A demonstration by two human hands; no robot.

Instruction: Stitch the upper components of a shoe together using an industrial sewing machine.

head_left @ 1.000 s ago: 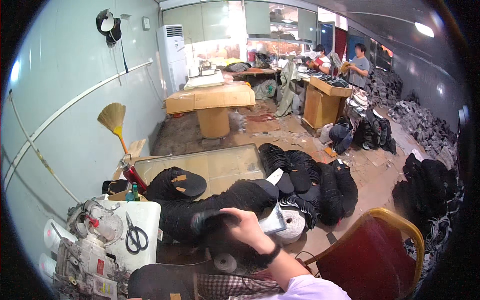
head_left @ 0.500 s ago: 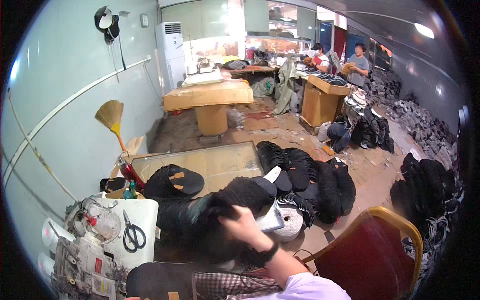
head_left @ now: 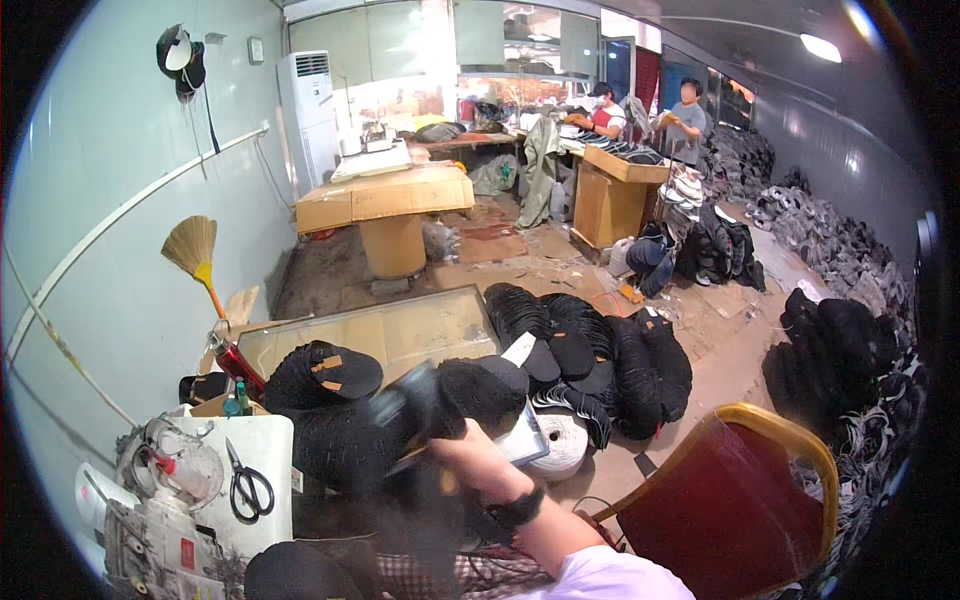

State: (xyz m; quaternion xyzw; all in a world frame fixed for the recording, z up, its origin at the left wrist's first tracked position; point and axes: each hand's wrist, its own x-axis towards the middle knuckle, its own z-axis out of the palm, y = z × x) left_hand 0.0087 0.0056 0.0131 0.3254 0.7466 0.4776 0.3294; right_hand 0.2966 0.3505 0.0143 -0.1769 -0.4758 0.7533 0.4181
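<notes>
Black piece (head_left: 442, 402), singly and blurred, sits at the curled fingers of our right hand (head_left: 475, 460), which seem closed on its edge. Left of them lies one pair of scissors (head_left: 249, 484); rightward, we see one red chair (head_left: 725, 500).

Below centre, beside my right hand (head_left: 475, 458), the stacked black pieces (head_left: 330, 447) look like matt, soft cloth. At lower left I have a smooth white table (head_left: 268, 437) with metal-bladed scissors (head_left: 250, 494); at lower right, a chair (head_left: 730, 500) with a glossy gold frame.
</notes>
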